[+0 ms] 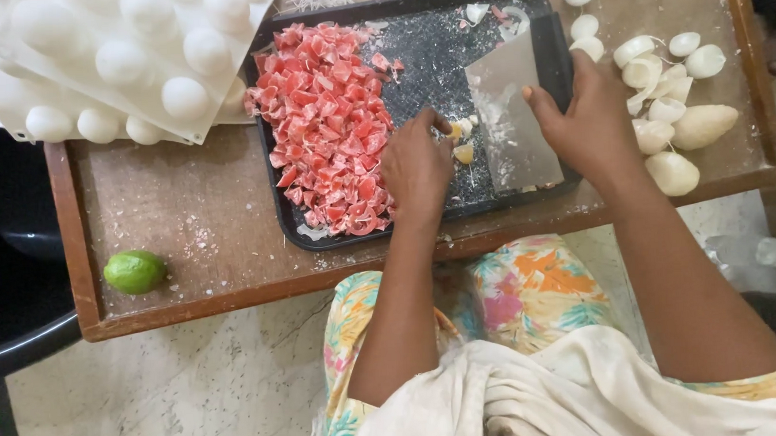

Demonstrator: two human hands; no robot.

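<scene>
On a worn wooden counter (184,211) sits a black tray (556,50), a big heap of chopped red pieces (330,124) already piled at its left. The left hand (416,168) pinches small yellowish pieces (462,152) with fingers together; the right hand (591,114) clamps a flat metal scraper (510,105), and whole white pieces (674,106) wait uncut beside the tray.

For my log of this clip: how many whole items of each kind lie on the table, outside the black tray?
Green lime: 1
White dome moulds: cannot tell, they are stacked and cut off by the frame
White wax pieces: about 14
Total: about 15, moulds aside
</scene>
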